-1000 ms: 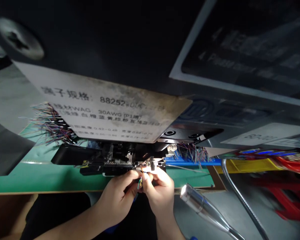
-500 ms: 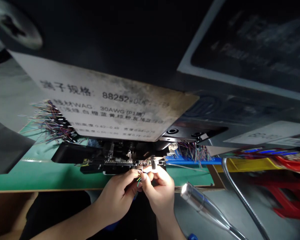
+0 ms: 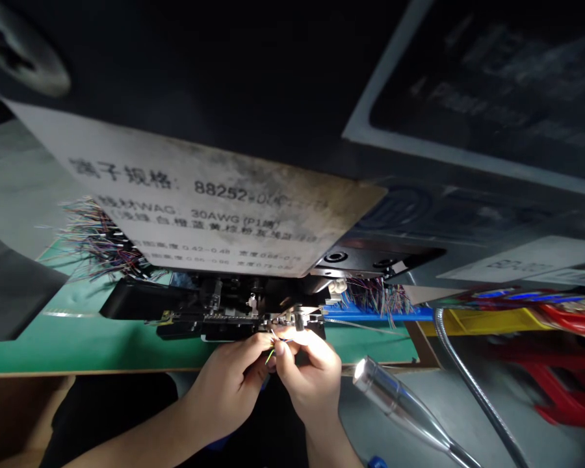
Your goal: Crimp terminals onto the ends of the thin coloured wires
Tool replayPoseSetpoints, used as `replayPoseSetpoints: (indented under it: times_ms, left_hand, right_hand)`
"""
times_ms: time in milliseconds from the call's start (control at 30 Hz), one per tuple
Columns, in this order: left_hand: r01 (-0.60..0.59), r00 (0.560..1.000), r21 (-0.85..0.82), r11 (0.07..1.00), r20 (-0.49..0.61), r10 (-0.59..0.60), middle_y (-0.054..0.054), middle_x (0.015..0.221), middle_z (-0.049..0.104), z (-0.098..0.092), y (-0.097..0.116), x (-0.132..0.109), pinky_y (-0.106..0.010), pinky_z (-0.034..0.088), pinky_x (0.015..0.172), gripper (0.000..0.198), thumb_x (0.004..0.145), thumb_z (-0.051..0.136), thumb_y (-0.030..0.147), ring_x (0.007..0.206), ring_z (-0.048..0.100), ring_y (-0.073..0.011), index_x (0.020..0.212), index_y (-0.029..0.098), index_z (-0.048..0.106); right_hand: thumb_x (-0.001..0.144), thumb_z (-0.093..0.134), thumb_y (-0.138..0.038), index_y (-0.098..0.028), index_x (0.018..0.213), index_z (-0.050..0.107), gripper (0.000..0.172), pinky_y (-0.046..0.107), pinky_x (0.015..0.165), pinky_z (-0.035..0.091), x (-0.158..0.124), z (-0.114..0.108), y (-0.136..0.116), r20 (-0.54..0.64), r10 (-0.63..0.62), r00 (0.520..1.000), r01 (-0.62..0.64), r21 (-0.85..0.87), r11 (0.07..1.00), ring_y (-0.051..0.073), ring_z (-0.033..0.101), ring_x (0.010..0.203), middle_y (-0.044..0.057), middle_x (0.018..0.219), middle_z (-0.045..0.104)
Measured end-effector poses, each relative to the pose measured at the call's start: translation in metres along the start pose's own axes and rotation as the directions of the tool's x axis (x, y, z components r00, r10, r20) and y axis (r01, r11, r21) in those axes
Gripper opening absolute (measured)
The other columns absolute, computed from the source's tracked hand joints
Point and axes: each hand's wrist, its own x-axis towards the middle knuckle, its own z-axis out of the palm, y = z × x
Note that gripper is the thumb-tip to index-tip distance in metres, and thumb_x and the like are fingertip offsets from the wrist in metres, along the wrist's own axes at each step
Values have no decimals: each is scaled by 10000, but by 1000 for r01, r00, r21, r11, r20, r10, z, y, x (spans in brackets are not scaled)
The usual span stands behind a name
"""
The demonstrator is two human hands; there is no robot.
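Thin coloured wires, yellow-green and white among them, show between my two hands. My left hand pinches them from the left with thumb and forefinger. Against it, my right hand closes thumb and forefinger on the wires too, its fingertips brightly lit. Both hands are right in front of the metal tooling of a black terminal crimping machine. The wires' far ends are hidden by my fingers and the glare.
A worn white label on the machine's body fills the upper view. Bundles of wires lie at the left, others in a blue tray. A lit gooseneck lamp stands right of my hands, above the floor beside the green mat.
The wire ends between my fingers have shifted and now point more together, down and left. My hands stay almost in place; the camera view moves slightly.
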Motion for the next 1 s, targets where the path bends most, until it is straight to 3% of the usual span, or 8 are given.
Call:
replayPoseSetpoints:
  times_ms: [400,633,1000]
  left_hand:
    - [14,1000,-10,1000,-10,-14,-6,1024,709,-3,4,2,-216,508,804,228,928,475,100,906,675,-139,1069,246,578]
    - [33,999,-1,999,11,-33,6,968,700,-5,2,0,-229,504,816,221,930,464,110,895,669,-146,1055,251,579]
    - [21,997,68,997,77,-26,-15,1021,722,-9,5,2,-256,534,784,298,934,461,111,887,688,-164,1136,267,614]
  right_hand:
    - [850,652,-193,-190,826,689,44,257,527,495,1,4,1,-59,29,998,-28,17,999,123,551,444,-42,516,592]
    - [838,684,-235,-189,816,657,57,244,509,476,0,2,-1,-28,100,995,-98,41,994,124,538,451,-50,495,573]
    - [830,605,-152,-186,758,713,134,233,482,482,7,-3,-7,11,27,1000,-27,29,999,113,511,464,-22,552,591]
